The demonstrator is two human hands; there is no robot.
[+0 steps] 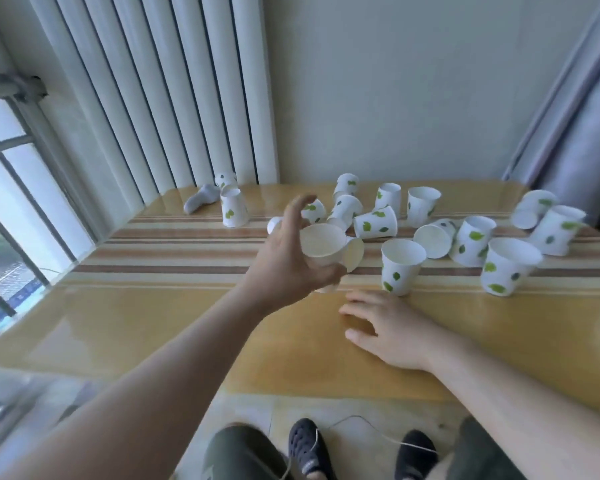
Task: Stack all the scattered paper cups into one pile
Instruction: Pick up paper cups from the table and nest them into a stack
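So your left hand (288,258) holds a paper cup (323,249) above the table (153,306), mouth facing you; right hand (388,329) lies flat, fingers relaxed, near another upright cup (400,266).

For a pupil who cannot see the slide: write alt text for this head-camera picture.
A person's left hand holds a white paper cup above a wooden table, while the right hand rests open on it. More leaf-printed cups stand or lie scattered beyond.
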